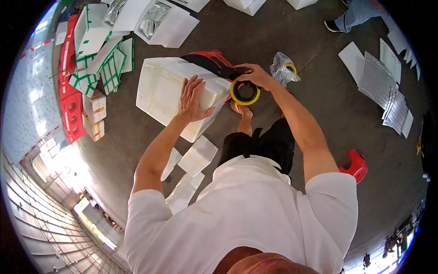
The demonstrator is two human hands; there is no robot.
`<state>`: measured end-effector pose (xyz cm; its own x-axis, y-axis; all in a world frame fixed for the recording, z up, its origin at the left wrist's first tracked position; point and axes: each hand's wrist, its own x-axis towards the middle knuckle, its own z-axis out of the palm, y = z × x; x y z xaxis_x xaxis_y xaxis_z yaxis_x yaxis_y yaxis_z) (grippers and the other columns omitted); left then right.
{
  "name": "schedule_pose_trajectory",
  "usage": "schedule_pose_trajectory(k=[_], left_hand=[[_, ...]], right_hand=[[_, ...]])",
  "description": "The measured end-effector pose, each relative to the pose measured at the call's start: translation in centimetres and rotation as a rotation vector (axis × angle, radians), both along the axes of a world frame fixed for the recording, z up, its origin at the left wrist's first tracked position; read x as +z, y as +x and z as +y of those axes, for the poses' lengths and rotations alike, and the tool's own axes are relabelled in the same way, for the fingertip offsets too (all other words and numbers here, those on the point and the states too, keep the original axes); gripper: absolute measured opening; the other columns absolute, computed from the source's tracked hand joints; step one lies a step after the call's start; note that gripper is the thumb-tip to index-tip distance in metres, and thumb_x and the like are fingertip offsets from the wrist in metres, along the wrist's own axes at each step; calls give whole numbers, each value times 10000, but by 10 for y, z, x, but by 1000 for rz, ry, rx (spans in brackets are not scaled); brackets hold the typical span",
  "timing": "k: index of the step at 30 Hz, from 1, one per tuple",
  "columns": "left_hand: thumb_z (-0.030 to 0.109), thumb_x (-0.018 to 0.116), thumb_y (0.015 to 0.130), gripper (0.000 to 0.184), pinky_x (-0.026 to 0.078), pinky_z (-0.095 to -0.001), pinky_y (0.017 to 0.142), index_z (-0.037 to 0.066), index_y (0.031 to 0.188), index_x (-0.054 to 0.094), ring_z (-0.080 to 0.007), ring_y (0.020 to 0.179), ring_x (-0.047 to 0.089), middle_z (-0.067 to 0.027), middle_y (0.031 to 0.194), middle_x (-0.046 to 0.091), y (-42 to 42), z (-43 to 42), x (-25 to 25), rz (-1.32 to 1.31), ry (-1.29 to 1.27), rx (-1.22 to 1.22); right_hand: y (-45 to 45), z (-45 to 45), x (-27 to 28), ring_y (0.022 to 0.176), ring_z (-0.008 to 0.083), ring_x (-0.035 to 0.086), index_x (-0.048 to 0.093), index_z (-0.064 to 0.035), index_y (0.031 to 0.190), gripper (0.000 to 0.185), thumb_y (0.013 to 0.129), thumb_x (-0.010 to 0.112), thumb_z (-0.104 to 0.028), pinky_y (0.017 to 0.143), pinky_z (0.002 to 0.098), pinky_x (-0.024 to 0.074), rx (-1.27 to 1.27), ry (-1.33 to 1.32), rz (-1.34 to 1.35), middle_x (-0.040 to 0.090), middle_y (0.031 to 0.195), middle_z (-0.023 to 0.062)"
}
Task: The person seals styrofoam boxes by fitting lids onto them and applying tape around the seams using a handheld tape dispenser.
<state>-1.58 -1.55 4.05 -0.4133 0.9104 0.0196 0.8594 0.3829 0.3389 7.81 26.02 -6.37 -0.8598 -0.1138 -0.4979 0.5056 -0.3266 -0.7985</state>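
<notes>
A white foam box (164, 86) rests tilted on a red and black support, perhaps a stool (212, 61). My left hand (192, 101) lies flat against its near side, fingers stretched out and thumb apart. At the box's right end my right hand (257, 76) has its fingers curled on a roll of yellow tape (257, 97); the fingertips are partly hidden. The tape roll is close to the box's edge. Whether a strip of tape runs onto the box I cannot tell.
Green-taped foam panels (112, 64) lean at left beside a red barrier (68, 100). Foil-lined boxes (171, 27) stand at the back. White blocks (198, 155), a plastic-wrapped tape roll (284, 71), silvery sheets (378, 75) and a red stool (355, 166) lie around; a person's leg (351, 20) shows far right.
</notes>
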Motion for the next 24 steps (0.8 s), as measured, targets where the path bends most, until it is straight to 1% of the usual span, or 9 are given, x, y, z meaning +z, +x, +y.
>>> schedule_pose_trajectory(k=[3, 8, 10, 12, 14, 15, 19, 22, 24], left_hand=[[375, 813, 618, 912, 208, -587, 1151, 79, 1367, 385, -381, 1360, 358, -173, 1427, 413, -3, 0, -1, -15, 29, 20], [428, 785, 656, 976, 210, -584, 1144, 66, 1437, 325, -373, 1349, 371, -176, 1414, 437, -4, 0, -6, -24, 58, 70], [467, 762, 674, 971, 213, -586, 1135, 60, 1443, 333, -373, 1326, 389, -176, 1380, 464, -4, 5, -7, -24, 52, 99], [507, 726, 701, 894, 215, -592, 1124, 71, 1410, 399, -368, 1295, 410, -171, 1347, 479, -9, 13, -10, 71, -20, 141], [497, 722, 718, 760, 217, -605, 1108, 111, 1332, 496, -358, 1255, 431, -150, 1265, 510, -21, 30, -9, 107, -20, 228], [480, 733, 718, 735, 212, -598, 1112, 111, 1313, 507, -357, 1249, 434, -146, 1246, 520, -31, 36, -16, 127, 0, 304], [458, 741, 748, 644, 246, -523, 1085, 103, 1247, 542, -348, 1206, 436, -145, 1213, 556, -95, 53, -38, 267, 50, 672], [512, 702, 786, 750, 217, -515, 1105, 86, 1357, 466, -370, 1272, 381, -199, 1317, 494, -149, 43, -43, 231, -54, 1085], [528, 698, 790, 816, 177, -523, 1132, 86, 1412, 408, -388, 1334, 321, -221, 1393, 426, -175, 7, -59, 280, 22, 1152]], right_hand=[[-44, 4, -21, 916, 153, 649, 642, -78, 1250, 501, 776, 765, -184, 857, 298, 514, 102, 81, 173, 696, 1077, 84], [-104, 6, 11, 910, 144, 643, 665, -55, 1210, 516, 744, 775, -249, 846, 298, 509, 331, 186, 199, 711, 1012, 71], [-110, 7, 20, 919, 155, 641, 665, -54, 1214, 538, 731, 778, -263, 837, 299, 509, 777, 439, 290, 702, 1028, 71], [-99, 17, 19, 921, 173, 642, 653, -53, 1235, 540, 745, 773, -245, 831, 309, 508, 794, 469, 280, 695, 1044, 74], [-75, 30, 4, 952, 194, 639, 633, -56, 1264, 525, 775, 764, -198, 858, 323, 505, 474, 279, 335, 687, 1070, 85], [-55, 39, 28, 1002, 213, 629, 614, -70, 1292, 512, 804, 746, -148, 899, 346, 498, 428, 127, 198, 678, 1127, 102], [31, -12, 24, 1114, 212, 591, 599, -39, 1303, 581, 765, 790, -149, 1004, 378, 437, 204, 148, 152, 641, 1230, 147], [27, -67, 30, 1094, 203, 588, 606, 0, 1278, 591, 745, 800, -165, 957, 370, 458, -38, -33, 70, 650, 1197, 128], [-17, -79, 28, 946, 177, 632, 633, -12, 1237, 531, 756, 800, -164, 854, 323, 505, -184, 169, 177, 681, 1094, 109]])
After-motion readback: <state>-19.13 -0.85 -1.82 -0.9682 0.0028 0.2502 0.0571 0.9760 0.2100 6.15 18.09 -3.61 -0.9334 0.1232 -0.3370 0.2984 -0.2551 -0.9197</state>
